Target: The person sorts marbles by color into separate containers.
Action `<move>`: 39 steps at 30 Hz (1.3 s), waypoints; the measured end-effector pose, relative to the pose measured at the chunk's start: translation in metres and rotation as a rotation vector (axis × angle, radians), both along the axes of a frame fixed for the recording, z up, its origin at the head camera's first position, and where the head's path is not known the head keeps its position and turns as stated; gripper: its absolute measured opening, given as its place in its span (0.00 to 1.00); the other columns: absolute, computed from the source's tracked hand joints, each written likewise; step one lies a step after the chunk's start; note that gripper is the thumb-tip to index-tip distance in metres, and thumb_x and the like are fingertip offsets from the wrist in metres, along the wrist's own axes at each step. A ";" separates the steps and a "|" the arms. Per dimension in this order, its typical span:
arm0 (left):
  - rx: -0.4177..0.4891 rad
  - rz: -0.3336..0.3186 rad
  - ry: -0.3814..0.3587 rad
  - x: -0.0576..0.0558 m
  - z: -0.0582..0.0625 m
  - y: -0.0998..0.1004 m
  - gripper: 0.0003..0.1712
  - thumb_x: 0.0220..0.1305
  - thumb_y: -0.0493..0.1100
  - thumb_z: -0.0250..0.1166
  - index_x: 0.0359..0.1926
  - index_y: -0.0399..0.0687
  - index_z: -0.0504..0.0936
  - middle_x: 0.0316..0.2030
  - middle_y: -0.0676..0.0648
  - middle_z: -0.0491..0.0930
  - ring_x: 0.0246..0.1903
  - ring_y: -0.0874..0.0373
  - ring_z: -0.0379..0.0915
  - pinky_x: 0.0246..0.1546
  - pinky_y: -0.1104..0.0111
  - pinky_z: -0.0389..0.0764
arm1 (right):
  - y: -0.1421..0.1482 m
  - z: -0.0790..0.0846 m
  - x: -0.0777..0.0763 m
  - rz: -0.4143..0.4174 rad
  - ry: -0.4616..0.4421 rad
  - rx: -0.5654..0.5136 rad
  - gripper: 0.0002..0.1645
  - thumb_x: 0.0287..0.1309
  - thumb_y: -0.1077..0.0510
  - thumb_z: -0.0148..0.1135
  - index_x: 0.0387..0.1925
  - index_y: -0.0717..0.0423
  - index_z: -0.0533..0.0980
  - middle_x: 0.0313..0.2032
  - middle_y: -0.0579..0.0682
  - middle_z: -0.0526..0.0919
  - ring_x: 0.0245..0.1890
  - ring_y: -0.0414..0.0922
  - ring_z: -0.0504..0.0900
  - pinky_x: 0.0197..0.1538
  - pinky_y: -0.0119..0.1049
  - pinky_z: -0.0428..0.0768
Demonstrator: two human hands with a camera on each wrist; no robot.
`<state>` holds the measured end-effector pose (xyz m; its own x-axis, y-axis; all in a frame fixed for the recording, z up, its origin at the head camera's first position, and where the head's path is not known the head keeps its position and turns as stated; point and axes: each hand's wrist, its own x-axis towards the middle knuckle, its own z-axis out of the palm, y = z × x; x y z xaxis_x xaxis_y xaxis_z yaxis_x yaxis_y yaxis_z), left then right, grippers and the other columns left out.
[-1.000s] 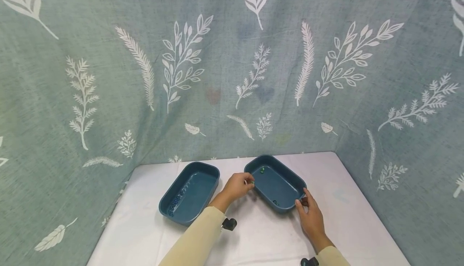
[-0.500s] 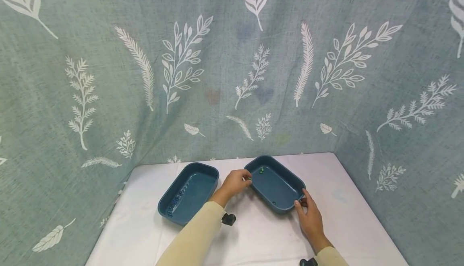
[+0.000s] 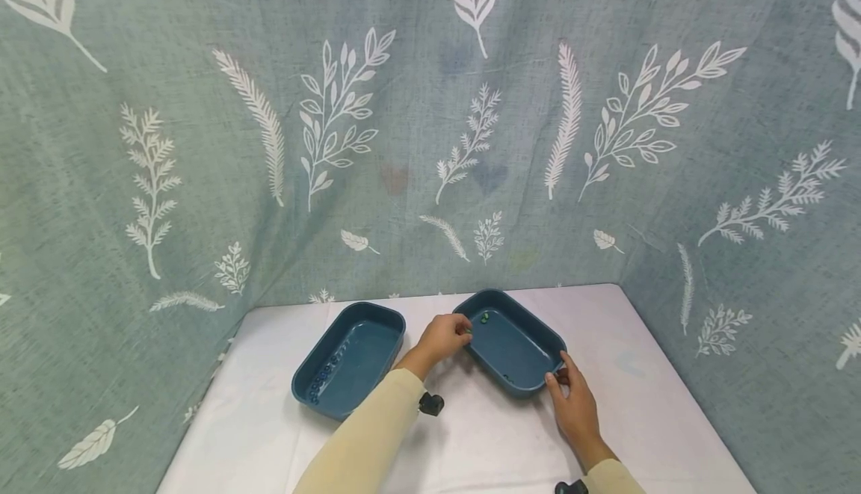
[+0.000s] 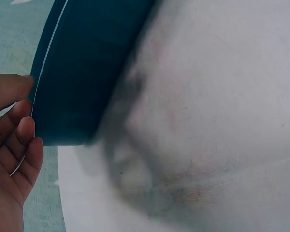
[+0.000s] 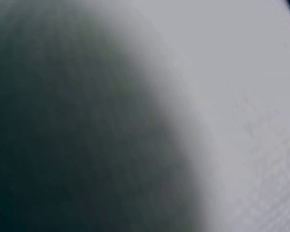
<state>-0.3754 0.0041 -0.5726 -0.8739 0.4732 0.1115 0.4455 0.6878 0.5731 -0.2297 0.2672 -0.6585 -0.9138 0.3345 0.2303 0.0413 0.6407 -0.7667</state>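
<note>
In the head view my left hand (image 3: 444, 337) is at the left rim of a dark teal plastic tray (image 3: 514, 341), with a tiny green piece (image 3: 468, 331) pinched at its fingertips. Seen from the left wrist, the thumb and curled fingers (image 4: 26, 128) come up against the tray's edge (image 4: 87, 72); the green piece is hidden there. My right hand (image 3: 577, 408) grips the same tray at its near right corner. Inside lie small green pieces (image 3: 484, 318) toward the far left end and a faint dark speck (image 3: 507, 377) by the near wall.
A second teal tray (image 3: 368, 356) stands to the left, with several small blue pieces (image 3: 323, 380) along its left side. White cloth (image 3: 491, 442) covers the table. A leaf-patterned curtain (image 3: 403, 143) hangs behind and at both sides. The right wrist view is mostly blurred.
My left hand drew slightly left with the green piece, then came back right to the tray's rim. One of the dark specks near the tray's front is no longer visible. The right hand keeps its grip.
</note>
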 end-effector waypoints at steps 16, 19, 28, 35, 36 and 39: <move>0.004 0.006 -0.002 -0.001 -0.003 -0.004 0.07 0.61 0.44 0.69 0.41 0.51 0.85 0.27 0.57 0.75 0.27 0.63 0.71 0.30 0.67 0.75 | 0.003 -0.004 -0.002 -0.004 0.014 0.005 0.41 0.68 0.36 0.50 0.74 0.49 0.56 0.51 0.56 0.76 0.53 0.52 0.75 0.57 0.57 0.70; 0.001 0.009 -0.018 0.000 -0.001 -0.004 0.08 0.61 0.43 0.69 0.42 0.49 0.85 0.27 0.57 0.76 0.27 0.62 0.72 0.30 0.66 0.75 | 0.001 -0.004 -0.002 -0.001 0.003 -0.006 0.40 0.68 0.37 0.51 0.74 0.49 0.55 0.51 0.56 0.75 0.53 0.53 0.75 0.57 0.57 0.70; 0.012 0.016 -0.025 0.002 0.001 -0.006 0.09 0.63 0.44 0.68 0.43 0.49 0.85 0.26 0.58 0.75 0.26 0.63 0.71 0.28 0.67 0.75 | 0.000 -0.001 -0.002 0.008 0.016 0.004 0.41 0.68 0.35 0.50 0.74 0.49 0.55 0.52 0.57 0.75 0.54 0.53 0.75 0.58 0.58 0.69; -0.003 0.015 -0.007 0.003 -0.001 -0.005 0.09 0.63 0.44 0.68 0.42 0.48 0.85 0.27 0.57 0.75 0.26 0.62 0.71 0.28 0.66 0.74 | 0.001 0.000 -0.002 0.010 0.011 -0.003 0.40 0.68 0.36 0.51 0.74 0.48 0.56 0.51 0.57 0.75 0.54 0.53 0.75 0.57 0.57 0.70; -0.012 0.018 -0.007 0.004 -0.001 -0.005 0.08 0.63 0.45 0.68 0.42 0.49 0.85 0.27 0.57 0.75 0.27 0.62 0.71 0.29 0.67 0.74 | 0.001 0.000 -0.001 0.010 0.009 -0.003 0.40 0.68 0.37 0.51 0.74 0.49 0.56 0.51 0.57 0.75 0.54 0.53 0.75 0.57 0.57 0.70; -0.004 0.009 -0.007 0.009 -0.004 -0.007 0.08 0.63 0.45 0.68 0.42 0.49 0.84 0.28 0.58 0.76 0.28 0.63 0.71 0.30 0.67 0.75 | 0.001 0.002 0.001 0.010 0.009 -0.006 0.40 0.69 0.38 0.52 0.74 0.49 0.56 0.51 0.57 0.76 0.53 0.54 0.75 0.57 0.57 0.70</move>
